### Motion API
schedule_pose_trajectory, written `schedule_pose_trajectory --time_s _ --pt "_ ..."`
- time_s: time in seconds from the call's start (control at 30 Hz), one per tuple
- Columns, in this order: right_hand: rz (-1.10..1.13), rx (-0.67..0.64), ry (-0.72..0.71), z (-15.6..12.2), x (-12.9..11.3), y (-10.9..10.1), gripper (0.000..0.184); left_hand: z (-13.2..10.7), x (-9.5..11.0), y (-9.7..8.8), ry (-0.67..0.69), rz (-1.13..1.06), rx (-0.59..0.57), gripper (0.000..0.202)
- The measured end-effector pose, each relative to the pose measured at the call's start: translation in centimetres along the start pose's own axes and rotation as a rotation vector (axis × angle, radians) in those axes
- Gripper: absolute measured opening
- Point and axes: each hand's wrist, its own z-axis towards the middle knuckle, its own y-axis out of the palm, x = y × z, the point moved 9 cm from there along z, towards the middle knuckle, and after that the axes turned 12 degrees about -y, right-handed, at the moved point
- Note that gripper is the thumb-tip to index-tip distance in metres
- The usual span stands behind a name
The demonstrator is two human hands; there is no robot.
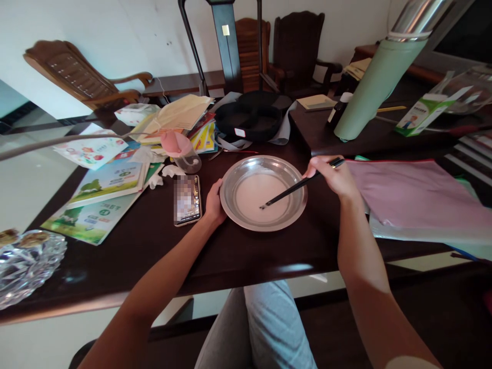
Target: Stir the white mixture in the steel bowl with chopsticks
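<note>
A round metal basin [265, 227] stands on the dark table in front of me, with a milky, whitish liquid [251, 189] in it. My left hand [216, 204] grips the basin's left rim; its fingers are partly hidden behind the edge. Black chopsticks [290, 190] are held in my right hand [331, 173] over the right rim. They slant down to the left, and their tips dip into the liquid near the middle. A phone [187, 200] with a blurred screen lies just left of my left hand.
Left are booklets [103, 177], crumpled tissues [171, 171], a pink-lidded cup [186, 154] and a glass dish [33, 264]. Behind the basin sits a black divided tray [249, 123]. A tall green thermos [378, 92], a small carton [423, 114] and a pink folder [415, 192] are right.
</note>
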Motion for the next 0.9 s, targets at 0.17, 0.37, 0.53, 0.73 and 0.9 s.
schedule_pose_trajectory --time_s 0.17,0.37,0.53,0.73,0.9 --pt "-0.020 -0.142 -0.019 0.3 -0.9 2.7 0.047 0.1 0.1 -0.1 0.008 -0.001 -0.007 0.027" --pt "-0.082 0.137 -0.017 0.1 -0.1 -1.5 0.052 -0.1 0.0 0.1 -0.002 -0.001 -0.016 0.027" --pt "-0.019 -0.085 0.002 0.1 -0.5 1.5 0.051 0.0 0.1 -0.1 0.007 -0.006 0.007 0.026" --pt "-0.103 0.013 -0.033 0.3 -0.6 0.4 0.049 0.0 0.0 0.0 0.006 -0.003 -0.002 0.026" --pt "-0.072 0.102 -0.006 0.0 -0.3 -1.1 0.053 -0.1 0.0 0.0 0.008 -0.009 -0.005 0.026"
